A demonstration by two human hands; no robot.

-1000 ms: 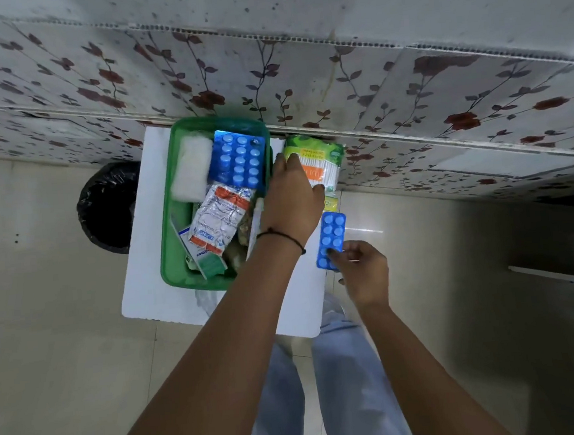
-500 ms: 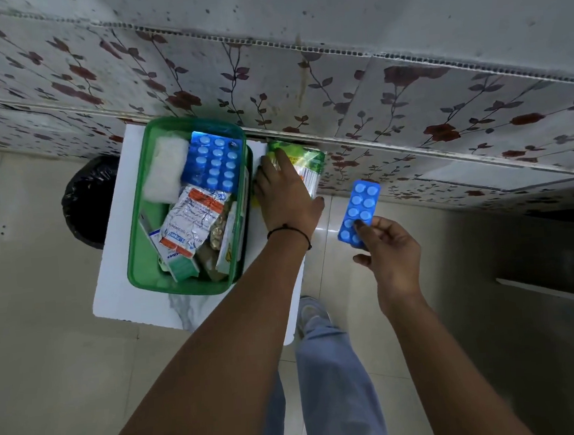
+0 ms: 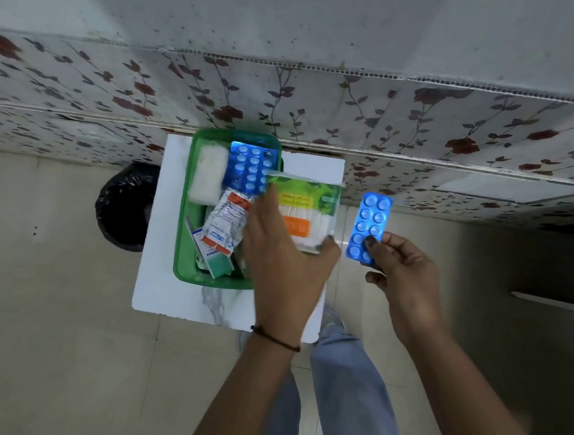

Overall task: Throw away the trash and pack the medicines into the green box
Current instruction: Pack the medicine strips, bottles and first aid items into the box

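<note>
The green box (image 3: 183, 246) stands on a small white table (image 3: 158, 261). Inside it lie a white gauze pad (image 3: 208, 177), a blue blister pack (image 3: 250, 167), a silver sachet (image 3: 226, 227) and a small teal carton (image 3: 213, 261). My left hand (image 3: 282, 262) grips a green packet of cotton swabs (image 3: 307, 212), lifted and tilted over the box's right edge. To the right of the table, in the air, my right hand (image 3: 403, 276) pinches a second blue blister strip (image 3: 369, 228) by its lower end.
A bin lined with a black bag (image 3: 123, 206) stands on the floor left of the table. A flower-patterned tiled wall (image 3: 338, 103) runs right behind the table. My legs in light trousers (image 3: 347, 384) are below the table's near edge, on beige floor tiles.
My left hand has picked the swab packet up off the table and brought it over the box's right rim. My right hand lifted the blue strip up and rightward, away from the table.
</note>
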